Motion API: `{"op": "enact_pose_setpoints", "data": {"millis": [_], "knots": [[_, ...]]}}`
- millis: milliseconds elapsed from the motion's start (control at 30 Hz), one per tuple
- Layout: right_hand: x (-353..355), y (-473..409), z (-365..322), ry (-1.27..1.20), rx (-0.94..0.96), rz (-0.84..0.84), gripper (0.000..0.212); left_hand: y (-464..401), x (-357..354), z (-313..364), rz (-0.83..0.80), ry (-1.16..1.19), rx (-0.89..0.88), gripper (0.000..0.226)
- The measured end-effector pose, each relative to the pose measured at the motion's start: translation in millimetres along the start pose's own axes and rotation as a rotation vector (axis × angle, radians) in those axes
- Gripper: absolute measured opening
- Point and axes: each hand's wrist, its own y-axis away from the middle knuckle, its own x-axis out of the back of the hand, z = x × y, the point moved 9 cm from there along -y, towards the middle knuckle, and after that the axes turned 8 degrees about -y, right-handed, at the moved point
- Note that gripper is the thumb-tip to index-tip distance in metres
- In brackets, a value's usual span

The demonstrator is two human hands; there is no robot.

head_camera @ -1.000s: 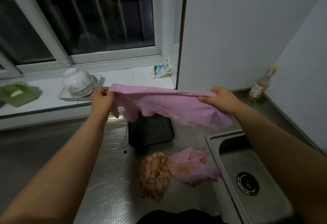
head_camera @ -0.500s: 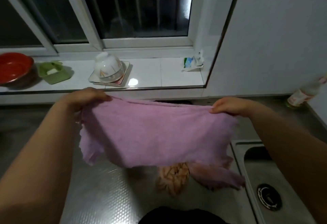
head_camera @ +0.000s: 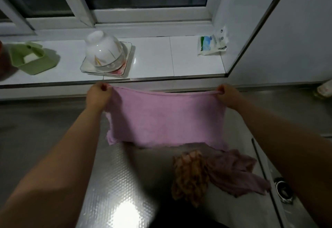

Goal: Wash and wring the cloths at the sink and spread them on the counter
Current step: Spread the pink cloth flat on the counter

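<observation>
The pink cloth [head_camera: 167, 118] is held stretched flat over the counter [head_camera: 116, 182], its long axis running left to right along the back edge. One top corner is pinched by the left hand [head_camera: 98, 95], the other by the right hand [head_camera: 227, 94]. Its lower edge hangs just behind two crumpled cloths [head_camera: 215, 172] near the sink [head_camera: 284, 191], so laying it down is judged to need the bare counter to the left.

2 bare forearms reach in from the lower corners, no sleeves on them. The left hand [head_camera: 98, 95] and right hand [head_camera: 227, 93] wear no gloves, rings or watch.

Pink cloth [head_camera: 167, 118] – orange-patterned cloth [head_camera: 190, 175] – green box [head_camera: 30, 60].
</observation>
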Motion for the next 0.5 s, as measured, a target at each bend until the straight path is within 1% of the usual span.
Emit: {"op": "enact_pose_setpoints", "data": {"millis": [67,167,300,367,433,500], "knots": [[-1,-17,-9,-0.005,0.012,-0.01,0.011,-15,-7,-6,-0.012,0.053,0.062,0.022],[2,-38,-11,-0.028,-0.035,0.008,0.025,-31,-17,-14,-0.023,0.107,0.137,0.014],[-4,-60,-7,0.019,-0.054,0.043,0.024,-45,-30,-16,-0.013,0.115,0.158,0.007],[-4,-67,-3,0.051,-0.052,0.114,0.026,-49,-36,-15,-0.01,0.1,0.159,0.013],[-1,-69,3,0.07,-0.05,0.23,0.03,-52,-42,-17,0.008,0.081,0.181,0.017],[-4,-68,6,0.084,-0.056,0.3,0.034,-53,-50,-20,0.018,0.081,0.214,0.016]]}}
